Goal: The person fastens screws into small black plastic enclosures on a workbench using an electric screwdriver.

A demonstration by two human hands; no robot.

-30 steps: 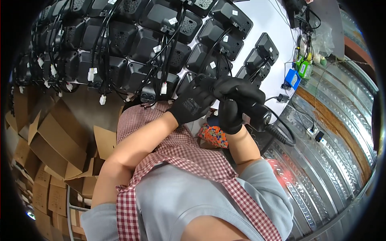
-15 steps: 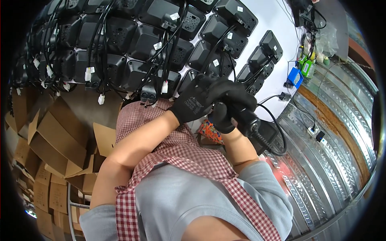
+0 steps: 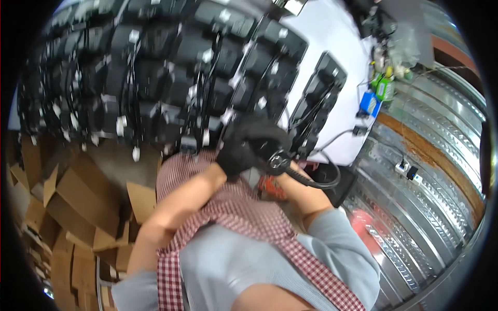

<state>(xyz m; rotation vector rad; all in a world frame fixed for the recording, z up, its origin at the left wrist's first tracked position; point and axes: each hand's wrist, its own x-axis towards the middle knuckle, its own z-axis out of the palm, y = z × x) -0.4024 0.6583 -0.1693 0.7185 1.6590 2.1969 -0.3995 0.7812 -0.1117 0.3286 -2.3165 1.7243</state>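
Black gloves cover both hands, which are close together at the near edge of the white table. My right hand [image 3: 265, 133] is wrapped round a black corded electric screwdriver [image 3: 279, 161], whose butt end faces me. Its cable [image 3: 332, 181] loops out to the right. Beside it, my left hand [image 3: 236, 153] is bent inward against the tool and the right hand; blur and overlap hide its fingers. Just beyond are rows of black plastic housings [image 3: 218, 49] with hanging cables and white connectors [image 3: 136, 154]. The tool's tip is hidden.
Open cardboard boxes [image 3: 85, 194] stand at the lower left. A separate row of black housings [image 3: 319, 88] lies on the white table [image 3: 345, 111]. To the right are a blue box [image 3: 370, 103], a green one [image 3: 384, 89] and a ridged metal surface [image 3: 420, 135].
The view has shifted and blurred. Both hands have drawn in toward the left and nearer my body, the screwdriver with them, and its cable loop has swung left.
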